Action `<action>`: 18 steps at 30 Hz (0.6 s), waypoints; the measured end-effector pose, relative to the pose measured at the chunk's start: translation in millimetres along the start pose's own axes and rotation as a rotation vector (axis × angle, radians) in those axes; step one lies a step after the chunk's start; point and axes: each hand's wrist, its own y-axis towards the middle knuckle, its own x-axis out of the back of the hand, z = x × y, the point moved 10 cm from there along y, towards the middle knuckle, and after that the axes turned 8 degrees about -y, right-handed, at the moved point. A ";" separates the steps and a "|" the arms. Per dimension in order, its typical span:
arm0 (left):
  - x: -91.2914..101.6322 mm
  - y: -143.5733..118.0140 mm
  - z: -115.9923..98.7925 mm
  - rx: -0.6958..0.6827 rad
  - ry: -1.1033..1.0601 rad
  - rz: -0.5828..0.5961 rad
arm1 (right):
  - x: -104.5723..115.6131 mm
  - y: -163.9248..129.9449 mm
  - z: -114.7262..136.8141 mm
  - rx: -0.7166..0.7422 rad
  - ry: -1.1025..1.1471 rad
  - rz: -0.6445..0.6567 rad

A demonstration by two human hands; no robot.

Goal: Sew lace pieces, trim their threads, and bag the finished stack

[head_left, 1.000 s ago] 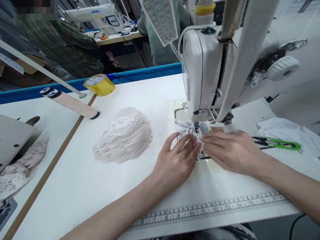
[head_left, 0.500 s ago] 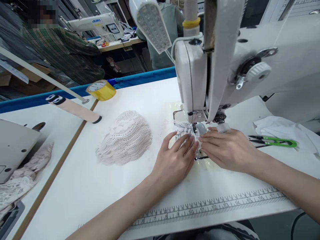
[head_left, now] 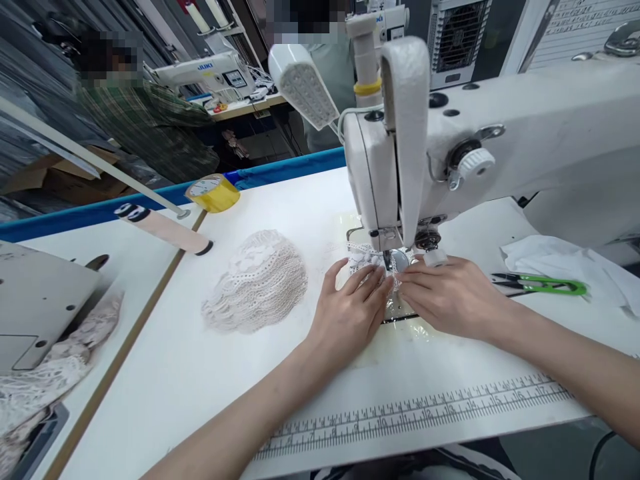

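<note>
while flat, both hands (head_left: pixel 395 303) press lace strip (head_left: pixel 367 257) — under needle.

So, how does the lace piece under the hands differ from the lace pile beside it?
The lace piece lies flat under the sewing machine head, at the needle; the lace pile is heaped in a loose mound on the table, away from the machine. The left hand and the right hand press the lace piece down; no hand touches the pile. The piece shows little; the pile looks far bigger. Both are pale, openwork lace.
</note>
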 end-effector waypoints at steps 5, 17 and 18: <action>1.1 -2.1 -3.1 0.002 0.021 -0.004 | -0.5 1.3 -6.0 -0.048 -0.014 0.008; 11.1 -10.1 -15.1 0.002 0.010 0.009 | -1.5 0.5 -1.3 -0.016 0.016 -0.001; 10.7 -10.0 -14.5 0.002 0.011 0.009 | -1.8 0.5 -1.1 -0.016 0.012 -0.001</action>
